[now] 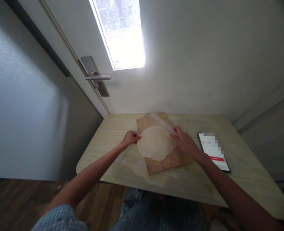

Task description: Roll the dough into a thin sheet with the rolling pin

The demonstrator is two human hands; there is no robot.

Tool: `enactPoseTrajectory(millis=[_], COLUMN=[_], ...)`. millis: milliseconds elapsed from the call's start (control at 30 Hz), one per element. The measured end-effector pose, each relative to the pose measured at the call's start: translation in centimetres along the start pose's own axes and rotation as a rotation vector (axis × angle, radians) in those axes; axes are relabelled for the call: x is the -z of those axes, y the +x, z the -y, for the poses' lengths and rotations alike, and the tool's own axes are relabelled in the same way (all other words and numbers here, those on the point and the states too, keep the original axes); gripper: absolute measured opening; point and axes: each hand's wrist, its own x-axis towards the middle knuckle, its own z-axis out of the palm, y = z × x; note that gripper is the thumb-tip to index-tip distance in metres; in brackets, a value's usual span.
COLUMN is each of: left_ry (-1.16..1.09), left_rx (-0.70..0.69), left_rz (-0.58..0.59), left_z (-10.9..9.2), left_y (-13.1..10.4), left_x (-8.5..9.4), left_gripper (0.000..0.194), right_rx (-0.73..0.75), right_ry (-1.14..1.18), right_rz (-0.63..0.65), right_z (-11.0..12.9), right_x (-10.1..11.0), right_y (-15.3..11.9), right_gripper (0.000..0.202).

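Observation:
A thin, roughly round sheet of dough [156, 143] lies over a wooden board [166, 164], its left edge reaching past the board. My left hand [130, 138] pinches that left edge between thumb and fingers. In my right hand [184, 140] is the near end of a pale rolling pin [163, 123]. The pin slants away to the upper left along the far right side of the dough, over the board. Whether it presses on the dough's edge I cannot tell.
The board rests on a light wooden table [115, 125]. To the right lies a phone [214, 150] with a lit screen. Behind the table stands a pale door [180, 80] with a metal handle [98, 77] and a bright window pane [125, 38].

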Motion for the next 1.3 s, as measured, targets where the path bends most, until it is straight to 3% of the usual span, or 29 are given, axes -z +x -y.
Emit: enactPoseTrajectory(millis=[100,167,300,367,433,567,767,1000,1133,1300], left_ry=[0.019,0.067,0.339,0.486,0.596,0.778,0.81,0.791,0.825,0.898], left_rx=[0.032,0.02,-0.269,-0.438,-0.555,-0.707,-0.574,-0.431,-0.37,-0.342], left_rz=[0.052,0.027,-0.333,-0.442,-0.43,-0.255,-0.101,-0.225,-0.282,-0.316], left_z=[0.2,0.2,-1.0,-2.2,-3.6,-5.8,-5.9,-5.3,-5.4,-5.7], left_y=[0.0,0.0,-0.5,-1.0,-1.3,-0.8,1.6,2.6,3.7,5.0], left_x=[0.3,0.6,1.3,1.2,0.5,-2.4,-6.1,-6.1,-6.7,-7.3], left_gripper=[0.025,0.02,0.021,0.023,0.025,0.028,0.025,0.029,0.032,0.038], right_rx=[0.038,0.092,0.21,0.236,0.243,0.201,0.037,-0.258,-0.323,-0.382], right_ry=[-0.136,-0.189,-0.187,-0.151,-0.113,-0.047,-0.028,-0.271,-0.41,-0.414], right_rz=[0.044,0.07,0.087,0.052,0.022,0.002,-0.039,0.024,0.083,0.145], right_z=[0.0,-0.1,-0.6,-0.7,-0.6,-0.3,-0.4,0.8,1.2,1.3], right_x=[-0.5,-0.9,-1.8,-2.1,-2.1,-1.9,-1.2,-0.4,-0.7,-0.9], right_y=[0.0,-0.2,-1.0,-1.3,-1.4,-1.0,-0.6,1.3,2.2,2.8], right_gripper=[0.025,0.025,0.023,0.024,0.025,0.027,0.031,0.039,0.044,0.053])
